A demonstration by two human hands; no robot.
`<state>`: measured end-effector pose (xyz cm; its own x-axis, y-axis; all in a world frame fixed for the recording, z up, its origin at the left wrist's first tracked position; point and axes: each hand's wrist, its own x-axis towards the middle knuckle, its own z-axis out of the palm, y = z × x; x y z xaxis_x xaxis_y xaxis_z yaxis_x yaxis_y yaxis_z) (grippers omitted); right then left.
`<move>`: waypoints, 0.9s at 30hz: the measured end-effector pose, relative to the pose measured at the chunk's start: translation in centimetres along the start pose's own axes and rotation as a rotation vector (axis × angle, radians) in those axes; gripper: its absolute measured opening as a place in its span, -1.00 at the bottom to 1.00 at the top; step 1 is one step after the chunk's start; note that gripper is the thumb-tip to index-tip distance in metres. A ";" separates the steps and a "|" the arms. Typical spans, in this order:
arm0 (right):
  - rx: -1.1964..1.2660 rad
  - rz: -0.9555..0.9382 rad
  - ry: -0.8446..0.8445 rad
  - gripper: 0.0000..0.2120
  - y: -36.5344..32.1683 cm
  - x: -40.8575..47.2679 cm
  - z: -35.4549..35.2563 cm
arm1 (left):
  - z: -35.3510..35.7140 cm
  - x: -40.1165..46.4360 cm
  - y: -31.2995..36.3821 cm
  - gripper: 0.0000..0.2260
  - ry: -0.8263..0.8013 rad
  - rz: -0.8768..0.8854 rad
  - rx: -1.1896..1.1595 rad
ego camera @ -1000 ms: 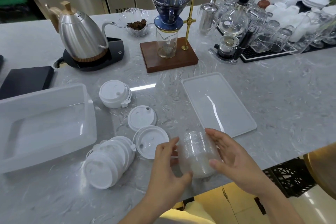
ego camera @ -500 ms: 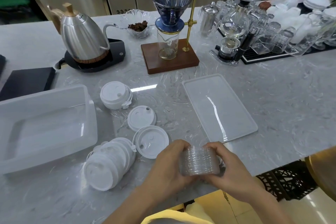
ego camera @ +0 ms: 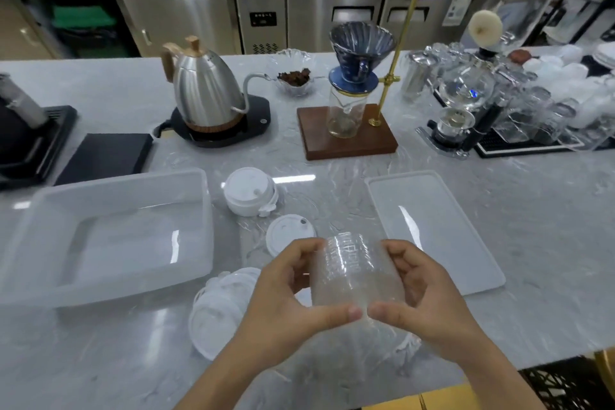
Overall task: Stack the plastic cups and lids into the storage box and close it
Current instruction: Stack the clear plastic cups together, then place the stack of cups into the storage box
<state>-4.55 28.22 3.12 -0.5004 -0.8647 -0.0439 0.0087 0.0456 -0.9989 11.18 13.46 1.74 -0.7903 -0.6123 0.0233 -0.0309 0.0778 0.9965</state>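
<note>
1. While both hands are raised above the near edge of the desk (ego camera: 499, 226), the left hand (ego camera: 283, 296) and right hand (ego camera: 429, 296) hold a nested stack of clear plastic cups (ego camera: 352, 271) between them.
2. Grip, left: fingers curled around the left side of the stack, thumb lying along its near end. Grip, right: mirrored on the right side. The two thumb tips almost meet.
3. Cup stack lies roughly on its side, long axis pointing toward 12 o'clock, clear of the desk surface.
4. Storage box (ego camera: 109, 236): translucent, open, at 9 o'clock from the hands; nothing can be made out inside it.
5. Box lid (ego camera: 432, 230): flat on the desk at 2 o'clock from the hands, well apart from the box.
6. White lids: one short upright stack (ego camera: 249, 191) at 11 o'clock, just beside the box's far right corner; a single lid (ego camera: 288, 233) lying flat right behind the left hand; a toppled stack (ego camera: 216, 309) lying on its side at 8 o'clock, partly hidden by the left wrist.
7. Far side of desk: steel gooseneck kettle (ego camera: 206, 93) on a black base at 11 o'clock; pour-over stand (ego camera: 356, 90) with blue dripper on a wooden board at 12 o'clock; glassware (ego camera: 532, 103) at 2 o'clock.
</note>
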 end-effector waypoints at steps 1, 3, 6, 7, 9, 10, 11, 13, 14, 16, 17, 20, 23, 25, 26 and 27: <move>0.030 -0.001 -0.005 -0.42 -0.3 0.5 0.6 | -0.5 0.1 0.3 -0.41 0.036 -0.016 -0.046; 0.058 -0.004 -0.020 -0.45 -1.0 2.1 2.4 | -2.0 0.1 0.8 -0.43 0.113 -0.051 -0.118; 0.092 0.015 -0.075 -0.50 -2.2 4.2 5.3 | -4.6 -0.1 1.6 -0.46 0.206 -0.100 -0.177; 0.098 0.020 -0.100 -0.52 -2.5 5.0 6.3 | -5.7 -0.2 1.9 -0.48 0.232 -0.107 -0.185; 0.107 0.032 -0.133 -0.51 -2.9 6.3 8.1 | -7.6 -0.3 2.5 -0.52 0.263 -0.121 -0.194; 0.105 0.036 -0.147 -0.50 -3.2 7.0 9.1 | -8.7 -0.5 2.8 -0.52 0.279 -0.128 -0.200; 0.100 0.040 -0.160 -0.50 -3.4 7.7 10.0 | -9.7 -0.5 3.0 -0.49 0.291 -0.137 -0.202; 0.087 0.043 -0.189 -0.52 -3.8 8.9 11.7 | -11.5 -0.6 3.4 -0.44 0.312 -0.153 -0.215; 0.083 0.043 -0.201 -0.54 -3.9 9.6 12.5 | -12.4 -0.5 3.5 -0.43 0.321 -0.160 -0.223; 0.083 0.041 -0.224 -0.55 -3.9 10.8 14.3 | -14.3 -0.3 3.6 -0.42 0.348 -0.172 -0.229; 0.081 0.041 -0.231 -0.56 -3.9 11.4 15.1 | -15.2 -0.2 3.5 -0.41 0.364 -0.180 -0.230; 0.031 0.041 -0.248 -0.56 -3.6 13.2 17.4 | -17.6 0.8 3.2 -0.45 0.382 -0.220 -0.222; -0.069 0.043 -0.221 -0.60 -3.0 15.4 19.1 | -20.4 1.9 2.7 -0.65 0.398 -0.282 -0.217; -0.165 0.032 -0.121 -0.65 -2.8 16.7 19.2 | -22.1 2.8 2.2 -0.77 0.406 -0.348 -0.204; -0.216 0.020 -0.071 -0.68 -2.7 17.3 19.1 | -22.9 3.2 1.8 -0.78 0.400 -0.387 -0.181; -0.257 0.014 -0.033 -0.71 -2.6 17.7 18.9 | -23.7 3.7 1.4 -0.73 0.384 -0.427 -0.147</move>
<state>2.89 3.35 4.67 -0.4734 -0.8786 -0.0624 -0.2068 0.1797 -0.9617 22.69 -7.32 5.11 -0.4477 -0.8084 -0.3823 -0.1913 -0.3311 0.9240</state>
